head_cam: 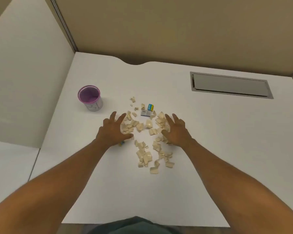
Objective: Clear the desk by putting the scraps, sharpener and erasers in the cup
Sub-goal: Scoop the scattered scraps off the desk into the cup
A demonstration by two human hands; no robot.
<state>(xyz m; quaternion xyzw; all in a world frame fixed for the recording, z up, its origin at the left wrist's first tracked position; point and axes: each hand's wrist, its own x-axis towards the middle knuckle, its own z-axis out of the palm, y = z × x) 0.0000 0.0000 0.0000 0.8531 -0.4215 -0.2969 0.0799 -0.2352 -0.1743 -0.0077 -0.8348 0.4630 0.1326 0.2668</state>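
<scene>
I see the cup (pixel 90 98) standing upright on the white bench (pixel 210 132), well off to the left of my left hand (pixel 112 130) and farther away from me, with its purple inside showing and nothing visible in it. My left hand is spread wide, fingers apart, palm down at the left edge of the scraps (pixel 145 137), gripping nothing. Just under its wrist, on the near side, a small blue and yellow thing (pixel 121 143) peeks out; it is too hidden for me to say what it is. The pale paper scraps lie loose between my two hands and trail toward me past both wrists, the nearest bits lying well short of the bench edge. Beyond the fingertips, just past the far side of the pile, two erasers sit touching each other: a white one with a printed label (pixel 145 113) and, just behind it, a blue and yellow one (pixel 150 107). My right hand (pixel 175 130) is likewise splayed, fingers apart and palm down, resting on the right edge of the scraps and clasping nothing. Far beyond and to the right of that hand, a grey hatch (pixel 230 84) is set flush in the bench.
</scene>
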